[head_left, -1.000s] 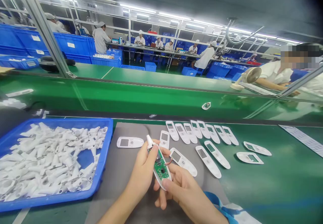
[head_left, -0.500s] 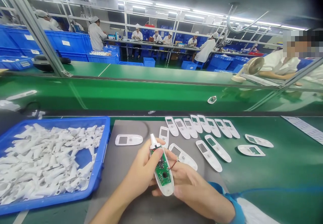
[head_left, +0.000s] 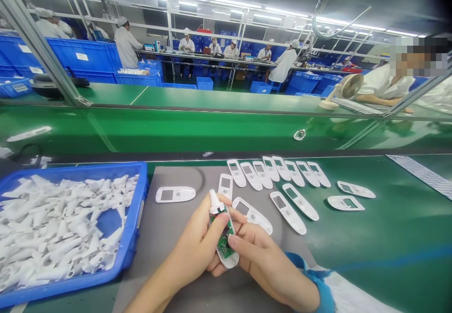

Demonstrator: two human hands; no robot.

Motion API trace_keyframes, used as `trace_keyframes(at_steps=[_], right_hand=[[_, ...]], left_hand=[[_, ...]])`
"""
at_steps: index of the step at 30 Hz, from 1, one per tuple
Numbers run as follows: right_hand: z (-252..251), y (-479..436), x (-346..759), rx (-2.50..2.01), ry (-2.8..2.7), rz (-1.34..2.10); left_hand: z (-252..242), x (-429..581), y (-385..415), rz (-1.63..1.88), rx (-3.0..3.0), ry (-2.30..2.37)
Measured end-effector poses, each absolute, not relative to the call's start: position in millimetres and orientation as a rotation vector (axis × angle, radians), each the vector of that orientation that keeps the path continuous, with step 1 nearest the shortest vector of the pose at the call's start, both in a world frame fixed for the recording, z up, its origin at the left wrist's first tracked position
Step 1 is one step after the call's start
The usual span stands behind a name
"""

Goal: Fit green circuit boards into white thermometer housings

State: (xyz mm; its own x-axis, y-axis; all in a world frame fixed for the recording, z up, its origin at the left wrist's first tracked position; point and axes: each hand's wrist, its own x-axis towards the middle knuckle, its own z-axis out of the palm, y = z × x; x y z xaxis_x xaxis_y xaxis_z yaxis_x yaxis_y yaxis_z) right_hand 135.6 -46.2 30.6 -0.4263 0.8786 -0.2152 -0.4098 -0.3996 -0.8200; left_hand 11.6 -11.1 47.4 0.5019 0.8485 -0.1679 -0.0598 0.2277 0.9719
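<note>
In the head view, a white shell (head_left: 226,260) holding a green circuit board (head_left: 223,243) is raised over a grey mat (head_left: 155,237). It is firmly grasped around its upper part by the left hand (head_left: 192,242), while the curled right hand (head_left: 263,268) grips it from the side and below. A white nozzle (head_left: 213,202) stands at the top end of the shell, though whether it is fully seated cannot be told, as the join is partly covered by fingers. More white covers (head_left: 278,174) are laid out in rows on the mat and the green bench (head_left: 399,228), with no boards showing in them. To the left, a blue tray (head_left: 139,204) remains heaped with loose nozzles (head_left: 60,228). Farther off, a co-worker (head_left: 384,87) is leaning over a bench.
</note>
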Motion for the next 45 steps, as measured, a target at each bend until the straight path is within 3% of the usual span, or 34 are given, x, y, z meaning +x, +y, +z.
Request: trace_keyframes(at_steps=[14,31,39,45], right_hand=[[30,-43,141,-0.726,-0.711,2.052],[25,-43,129,-1.073,-0.934,1.755],[27,-46,140,-0.924,-0.792,2.002],[28,-27,158,-0.991,-0.849,1.925]], left_hand=[[30,22,-13,0.912,1.063,0.888],[33,26,-19,0.888,1.039,0.956],[35,19,-3,1.012,0.738,1.074],[31,5,5,0.899,0.647,0.864]])
